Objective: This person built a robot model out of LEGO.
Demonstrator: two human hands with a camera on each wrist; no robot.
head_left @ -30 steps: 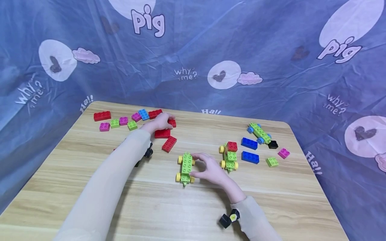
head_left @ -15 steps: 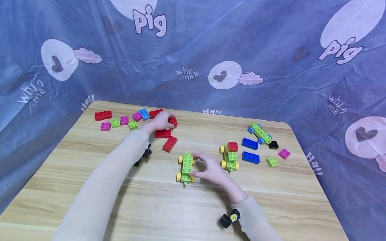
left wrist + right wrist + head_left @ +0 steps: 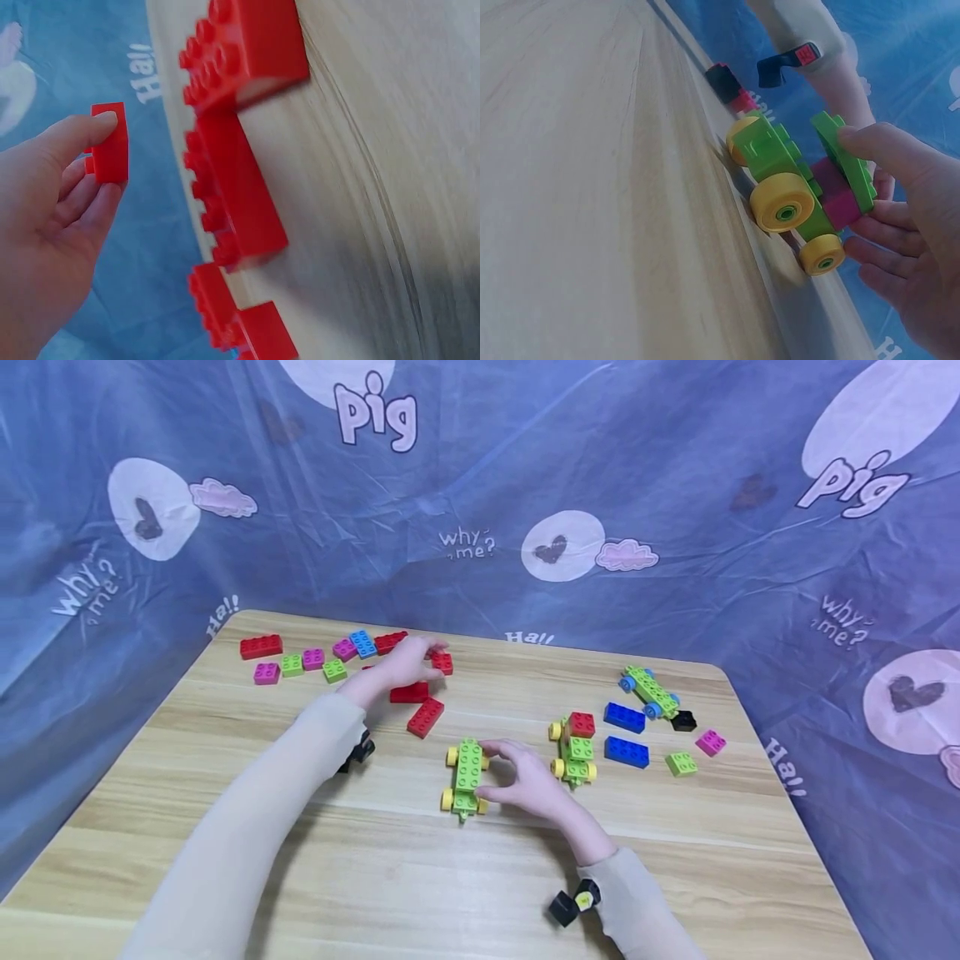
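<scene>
My left hand (image 3: 411, 664) is over the back left of the table and pinches a small red building brick (image 3: 111, 150) between thumb and fingers. Several longer red bricks (image 3: 244, 187) lie beside it. At mid-table my right hand (image 3: 525, 783) holds a green toy car (image 3: 468, 772) with yellow wheels from its right side. In the right wrist view, the thumb is on the raised green piece (image 3: 844, 157), and a magenta brick (image 3: 836, 195) sits between that piece and the wheeled base. The fingers curl close to the far side.
A second yellow-wheeled car (image 3: 576, 752) with a red brick on top stands to the right, near two dark blue bricks (image 3: 626, 752). Beyond is a blue-wheeled car base (image 3: 649, 692). Pink and lime bricks (image 3: 312, 658) lie at back left; a patterned blue cloth (image 3: 480, 485) hangs behind.
My left hand has shifted slightly right with the small red brick, which shows more fully now. The right hand keeps its place at the green car. The head view has turned a little left.
</scene>
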